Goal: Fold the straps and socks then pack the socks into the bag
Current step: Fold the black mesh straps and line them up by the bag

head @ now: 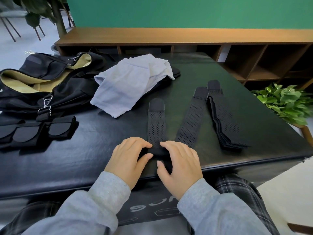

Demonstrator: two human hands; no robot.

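A black perforated strap [156,124] lies lengthwise on the black table [67,150], its near end rolled up. My left hand [130,158] and my right hand [179,163] both grip that rolled end between fingers and thumb. A second flat strap [191,122] lies to the right, and beyond it a stack of several straps [223,116]. Folded black straps [33,133] sit at the left. The open black bag [42,82] with tan lining lies at the far left. Pale socks [125,85] are heaped in the middle back.
A wooden shelf unit [186,38] runs behind the table. A green potted plant [286,102] stands at the right past the table edge. The bag's metal clips [46,104] lie near the folded straps.
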